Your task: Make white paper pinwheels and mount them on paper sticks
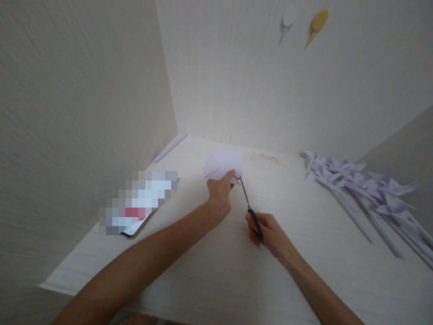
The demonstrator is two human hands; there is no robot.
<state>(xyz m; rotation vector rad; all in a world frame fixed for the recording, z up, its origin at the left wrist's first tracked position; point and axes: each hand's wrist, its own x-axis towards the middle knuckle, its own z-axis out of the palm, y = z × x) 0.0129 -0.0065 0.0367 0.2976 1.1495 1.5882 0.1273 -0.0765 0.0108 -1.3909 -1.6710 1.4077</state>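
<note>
My left hand (220, 189) pinches a folded white sheet of paper (223, 163) and holds it up above the pale wooden table (209, 262). Just to its right, my right hand (267, 232) grips the black handles of a pair of scissors (249, 208). The metal blades point up and away, and their tips meet the paper's lower right corner beside my left thumb. Whether the blades are apart is too small to tell.
A pile of several folded white paper pieces (368, 194) with long stems lies at the right. A blurred-out flat object (138, 203) lies at the left, a white strip (169, 147) in the far left corner. Two hooks (318, 21) hang on the back wall.
</note>
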